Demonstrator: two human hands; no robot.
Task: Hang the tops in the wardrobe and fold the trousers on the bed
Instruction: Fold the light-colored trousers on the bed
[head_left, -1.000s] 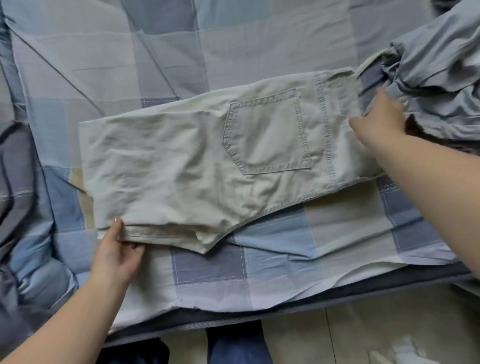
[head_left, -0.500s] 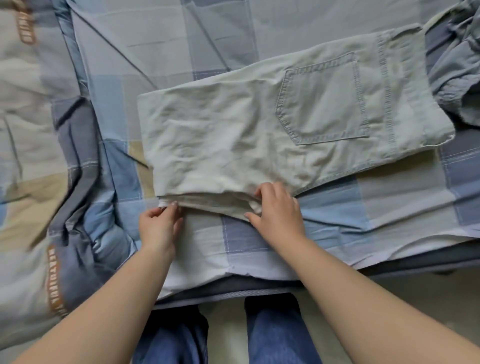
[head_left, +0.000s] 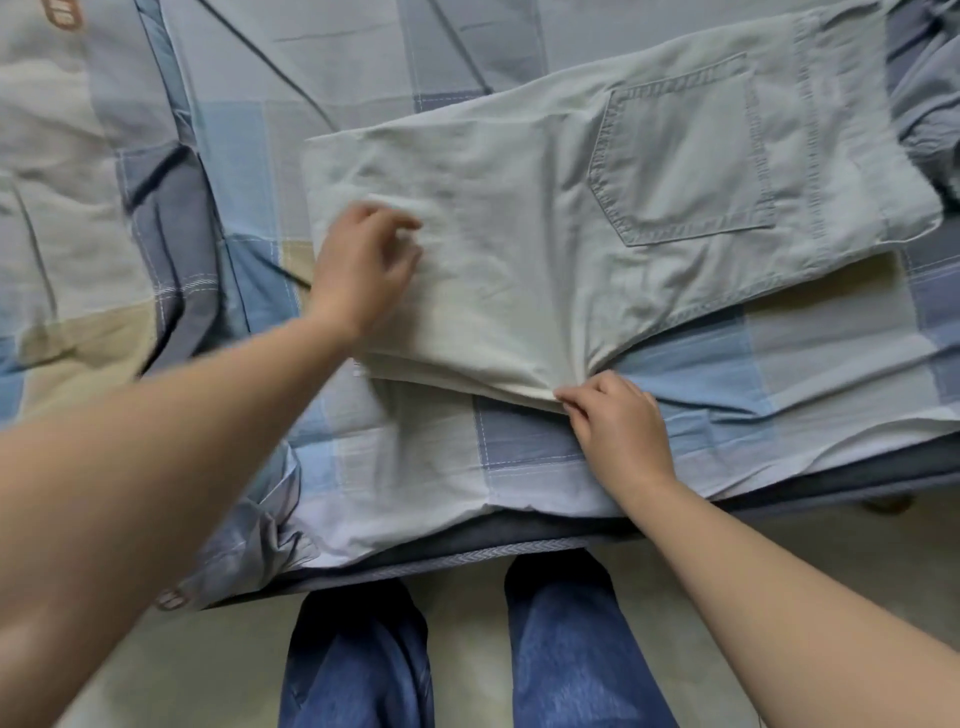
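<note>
Pale cream cotton trousers (head_left: 597, 218), folded into a broad slab, lying flat on the blue, grey and cream checked bedsheet (head_left: 779, 374), near the bed's near edge and a little right of centre. Back patch pocket (head_left: 680, 156) facing up toward the right end, waistband at the far right. Left hand (head_left: 363, 265) over the left part of the trousers, fingers loosely curled and slightly spread, blurred, resting on or just above the cloth; hard to tell whether any fabric is pinched. Right hand (head_left: 618, 421) at the near edge of the trousers, fingertips pinching the layered near corner of the fold against the sheet. Crumpled grey-blue garment (head_left: 930, 104) at the far right, touching the waistband end. Rumpled checked quilt (head_left: 78, 208) with an orange printed mark bunched at the left, well apart from the trousers. Dark grey mattress edge (head_left: 467, 551) below the sheet, blue denim legs (head_left: 358, 665) and pale tiled floor (head_left: 467, 649) nearest.
</note>
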